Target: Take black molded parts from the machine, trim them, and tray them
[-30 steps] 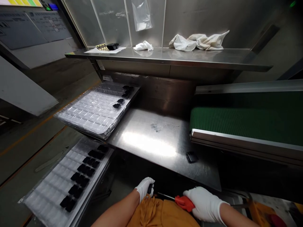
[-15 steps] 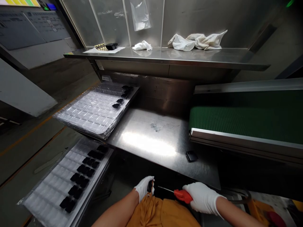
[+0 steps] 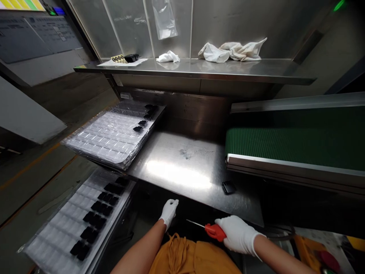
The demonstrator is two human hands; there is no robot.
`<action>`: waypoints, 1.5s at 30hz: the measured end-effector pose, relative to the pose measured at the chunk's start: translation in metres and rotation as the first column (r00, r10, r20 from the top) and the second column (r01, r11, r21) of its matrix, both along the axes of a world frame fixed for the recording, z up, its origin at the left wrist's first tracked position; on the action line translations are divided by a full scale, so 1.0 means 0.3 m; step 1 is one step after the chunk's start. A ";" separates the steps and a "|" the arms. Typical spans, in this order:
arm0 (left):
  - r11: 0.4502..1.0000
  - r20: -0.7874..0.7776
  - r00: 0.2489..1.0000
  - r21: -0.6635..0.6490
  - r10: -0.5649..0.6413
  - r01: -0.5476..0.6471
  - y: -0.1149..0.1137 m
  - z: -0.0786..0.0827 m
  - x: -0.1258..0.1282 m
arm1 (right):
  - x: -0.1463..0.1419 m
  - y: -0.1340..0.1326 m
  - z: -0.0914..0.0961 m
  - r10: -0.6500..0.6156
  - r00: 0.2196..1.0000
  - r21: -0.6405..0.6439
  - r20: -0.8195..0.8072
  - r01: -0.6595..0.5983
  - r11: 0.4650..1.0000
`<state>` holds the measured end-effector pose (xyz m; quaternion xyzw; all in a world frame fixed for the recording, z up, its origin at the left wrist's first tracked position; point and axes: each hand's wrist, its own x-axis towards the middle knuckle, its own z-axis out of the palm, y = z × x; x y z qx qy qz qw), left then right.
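Observation:
My right hand [image 3: 239, 234], in a white glove, is wrapped round a red-handled tool [image 3: 215, 231] whose thin metal shaft points left. In front of my lap, just short of the table edge, my white-gloved left hand [image 3: 169, 212] has its fingers curled closed. Whatever they hold is hidden behind the glove. On the steel table [image 3: 182, 152], near its right front corner, lies a small black plastic part [image 3: 228, 187]. Orange-brown cloth covers my lap below both hands.
Clear plastic trays [image 3: 99, 137] with several black pieces are stacked on the table's left. A lower tray stack [image 3: 62, 220] holds more rows of them. To the right runs a green conveyor belt [image 3: 296, 148]. White cloths [image 3: 215, 52] lie on the steel shelf [image 3: 182, 70] behind.
My left hand has moved forward and slightly left, towards the table edge; the dark piece seen in its fingers is now out of sight. My right hand shifted slightly left with the tool.

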<state>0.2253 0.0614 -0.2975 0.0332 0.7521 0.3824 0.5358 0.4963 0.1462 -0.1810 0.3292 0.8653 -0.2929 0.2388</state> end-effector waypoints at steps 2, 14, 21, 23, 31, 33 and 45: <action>1.000 0.017 1.000 -0.006 0.007 -0.007 0.018 0.004 0.003 | -0.006 0.010 0.007 0.002 1.000 0.019 -0.002 -0.002 1.000; 0.995 0.206 0.979 -0.093 -0.006 0.026 -0.081 -0.027 0.080 | -0.015 -0.030 0.003 0.051 0.996 0.015 0.069 -0.053 0.999; 0.999 0.250 0.968 -0.048 0.017 -0.006 -0.082 -0.022 0.072 | -0.039 -0.032 0.003 0.080 0.992 0.000 0.094 -0.081 0.997; 0.999 0.270 0.963 -0.054 0.013 0.001 -0.087 -0.019 0.074 | -0.050 -0.034 0.010 0.086 0.992 -0.006 0.096 -0.085 0.996; 0.998 0.228 0.973 -0.057 0.031 -0.019 -0.065 -0.042 0.079 | -0.065 -0.038 0.021 0.077 0.990 -0.015 0.114 -0.076 0.997; 0.998 0.217 0.975 -0.055 0.048 -0.037 -0.054 -0.050 0.079 | -0.063 -0.030 0.019 0.063 0.990 -0.007 0.124 -0.063 0.998; 1.000 0.203 0.979 -0.022 0.008 -0.004 -0.046 -0.086 0.094 | -0.049 0.006 0.008 0.031 0.992 0.015 0.126 -0.033 0.999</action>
